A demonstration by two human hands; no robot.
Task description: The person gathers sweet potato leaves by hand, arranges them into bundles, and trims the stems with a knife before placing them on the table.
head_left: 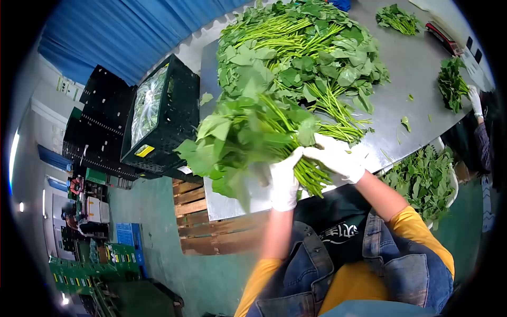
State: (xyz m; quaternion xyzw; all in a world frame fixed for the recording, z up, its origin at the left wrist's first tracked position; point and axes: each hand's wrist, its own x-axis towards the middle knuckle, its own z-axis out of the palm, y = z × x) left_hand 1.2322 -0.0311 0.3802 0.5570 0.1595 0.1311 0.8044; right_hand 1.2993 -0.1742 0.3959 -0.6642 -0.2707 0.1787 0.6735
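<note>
In front of my body a bunch of leafy green stems (253, 137) is held over the near edge of the metal table (422, 100). My left hand (285, 179), in a white glove, is wrapped round the stems from the near side. My right hand (338, 158), also gloved in white, closes on the stem ends from the right. The leaves point to the left and are partly blurred; the cut stems point down to the right. Just beyond lies a large pile of the same greens (301, 47), its nearest stems beside my right hand.
Dark crates (185, 105) stand stacked left of the table, one holding plastic-wrapped greens. A wooden pallet (200, 227) lies below. At right are a white tub of greens (454, 185), a small bunch (396, 20), and a co-worker's gloved hand (475, 100) at another bunch (451, 84).
</note>
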